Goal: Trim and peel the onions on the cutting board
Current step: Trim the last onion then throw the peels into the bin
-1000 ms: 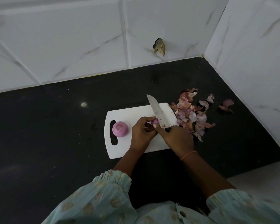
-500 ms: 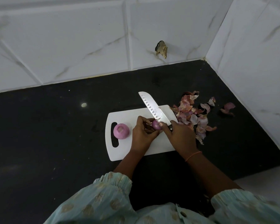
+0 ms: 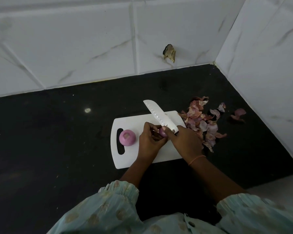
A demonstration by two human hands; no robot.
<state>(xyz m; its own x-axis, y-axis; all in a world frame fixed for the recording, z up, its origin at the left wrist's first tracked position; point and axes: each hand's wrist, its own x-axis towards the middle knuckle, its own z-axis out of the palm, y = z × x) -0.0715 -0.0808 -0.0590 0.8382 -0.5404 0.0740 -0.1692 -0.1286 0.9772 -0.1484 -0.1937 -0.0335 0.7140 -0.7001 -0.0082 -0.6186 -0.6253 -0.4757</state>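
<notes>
On the black counter (image 3: 57, 141) lies a white cutting board (image 3: 169, 154) with a handle slot at its left end. Over the middle of the board the left hand (image 3: 149, 142) is closed around a small onion (image 3: 163, 132); only a little purple part of this onion shows between the two hands, so I cannot tell how much skin is on it. The right hand (image 3: 186, 141) is closed on the handle of a knife (image 3: 160, 116), and the handle is almost fully hidden inside the hand. The blade has a row of dimples and points to the far left, over the far edge of the board; its near part lies against the small onion. A second onion (image 3: 127, 137), peeled and pink, stands on the left part of the board, partly over the handle slot and just beside the left hand. A pile of onion skins (image 3: 201, 122) lies on the counter, touching the right end of the board, with a few loose pieces farther right. A thin orange band (image 3: 196, 159) is around the right wrist. White tiled walls (image 3: 74, 48) stand at the far side and at the right.
</notes>
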